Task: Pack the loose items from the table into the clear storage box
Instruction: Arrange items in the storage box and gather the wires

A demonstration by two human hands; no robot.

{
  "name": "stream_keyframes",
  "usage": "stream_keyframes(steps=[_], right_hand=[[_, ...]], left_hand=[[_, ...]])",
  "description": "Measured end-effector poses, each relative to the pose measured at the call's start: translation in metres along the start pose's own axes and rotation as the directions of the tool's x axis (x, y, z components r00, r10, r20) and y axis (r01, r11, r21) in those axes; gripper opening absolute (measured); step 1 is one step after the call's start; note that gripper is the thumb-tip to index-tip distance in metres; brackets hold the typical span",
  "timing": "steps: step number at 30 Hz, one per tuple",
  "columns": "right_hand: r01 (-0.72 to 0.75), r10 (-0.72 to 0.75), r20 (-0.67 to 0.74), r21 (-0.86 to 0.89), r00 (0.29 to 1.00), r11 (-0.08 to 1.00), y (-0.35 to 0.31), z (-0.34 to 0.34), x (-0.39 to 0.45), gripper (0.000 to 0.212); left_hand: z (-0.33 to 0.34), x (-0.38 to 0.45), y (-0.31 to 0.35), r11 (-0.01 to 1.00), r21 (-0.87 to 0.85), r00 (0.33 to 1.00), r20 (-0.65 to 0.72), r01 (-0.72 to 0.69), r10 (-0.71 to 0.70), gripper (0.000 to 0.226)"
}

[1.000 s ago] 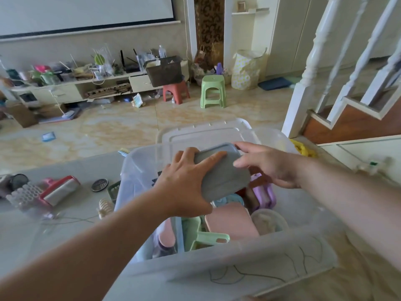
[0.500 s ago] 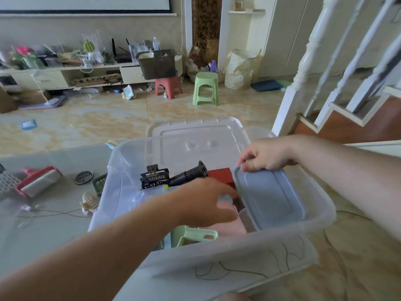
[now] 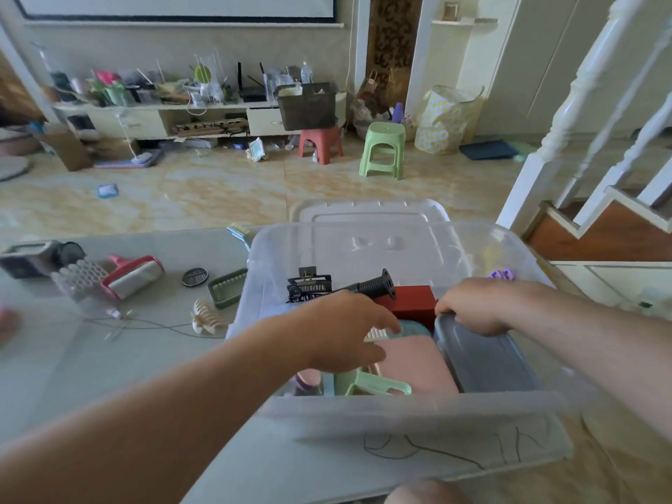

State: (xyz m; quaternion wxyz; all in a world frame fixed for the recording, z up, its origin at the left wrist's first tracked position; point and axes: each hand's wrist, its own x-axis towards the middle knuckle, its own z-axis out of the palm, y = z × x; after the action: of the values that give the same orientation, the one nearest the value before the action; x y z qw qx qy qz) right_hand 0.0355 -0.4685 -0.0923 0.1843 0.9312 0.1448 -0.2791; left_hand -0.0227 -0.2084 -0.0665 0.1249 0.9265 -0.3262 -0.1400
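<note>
the clear storage box sits on the table right in front of the person, and both hands are inside it. the right hand has its fingers curled over the far edge of a grey lid lying flat at the box's right side. the left hand hovers with loosely spread fingers, gripping nothing, over a pink flat item and a green scoop. a black tool and a red box lie behind. out on the table remain a pink lint roller, a green basket, a hair claw and a round tin.
</note>
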Motion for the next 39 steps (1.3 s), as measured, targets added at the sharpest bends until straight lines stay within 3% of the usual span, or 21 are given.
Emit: stream_keyframes(steps=[3, 7, 11, 13, 15, 18, 21, 23, 27, 30, 33, 39], right_hand=[[-0.014, 0.048, -0.235, 0.145, 0.971, 0.989, -0.019, -0.025, -0.013, 0.029], [0.350, 0.029, -0.628, 0.471, 0.778, 0.810, -0.090, -0.083, -0.040, 0.043], [0.548, -0.077, -0.741, 0.419, 0.668, 0.724, -0.176, -0.143, -0.037, 0.046], [0.590, -0.159, -0.756, 0.341, 0.635, 0.732, -0.221, -0.169, -0.022, 0.041], [0.579, -0.251, -0.703, 0.274, 0.665, 0.768, -0.263, -0.189, -0.003, 0.040], [0.424, -0.297, -0.510, 0.151, 0.807, 0.893, -0.315, -0.207, 0.042, 0.043], [0.208, -0.199, -0.279, 0.004, 0.940, 0.978, -0.348, -0.208, 0.091, 0.037], [0.090, -0.095, -0.118, -0.049, 0.988, 0.995, -0.360, -0.201, 0.122, 0.035], [-0.099, 0.108, 0.108, -0.085, 0.988, 0.991, -0.371, -0.161, 0.167, 0.060], [-0.171, 0.182, 0.113, -0.104, 0.977, 0.980, -0.375, -0.143, 0.178, 0.069], [-0.137, 0.149, 0.115, -0.103, 0.982, 0.985, -0.372, -0.146, 0.176, 0.052], [0.053, -0.045, 0.078, -0.100, 0.996, 0.994, -0.390, -0.154, 0.136, 0.046]], left_hand=[[-0.017, -0.035, -0.032, 0.997, 0.001, 0.988, -0.130, 0.079, -0.079, 0.035], [-0.035, -0.087, -0.084, 0.980, -0.083, 0.879, -0.432, 0.183, -0.201, 0.026], [-0.034, -0.135, -0.144, 0.909, -0.191, 0.721, -0.558, 0.370, -0.411, 0.022], [-0.023, -0.155, -0.174, 0.872, -0.201, 0.683, -0.552, 0.447, -0.478, 0.024], [-0.005, -0.168, -0.199, 0.831, -0.234, 0.686, -0.477, 0.504, -0.550, 0.027], [0.027, -0.165, -0.230, 0.797, -0.267, 0.723, -0.338, 0.541, -0.603, 0.043], [0.052, -0.144, -0.252, 0.811, -0.240, 0.784, -0.221, 0.533, -0.581, 0.061], [0.065, -0.121, -0.264, 0.829, -0.220, 0.820, -0.157, 0.515, -0.551, 0.067], [0.089, -0.092, -0.286, 0.857, -0.105, 0.853, -0.096, 0.504, -0.513, 0.074], [0.096, -0.100, -0.288, 0.849, -0.072, 0.841, -0.116, 0.524, -0.529, 0.050], [0.105, -0.120, -0.291, 0.834, -0.148, 0.828, -0.118, 0.532, -0.549, 0.034], [0.109, -0.182, -0.286, 0.741, -0.277, 0.766, -0.027, 0.612, -0.642, 0.059]])
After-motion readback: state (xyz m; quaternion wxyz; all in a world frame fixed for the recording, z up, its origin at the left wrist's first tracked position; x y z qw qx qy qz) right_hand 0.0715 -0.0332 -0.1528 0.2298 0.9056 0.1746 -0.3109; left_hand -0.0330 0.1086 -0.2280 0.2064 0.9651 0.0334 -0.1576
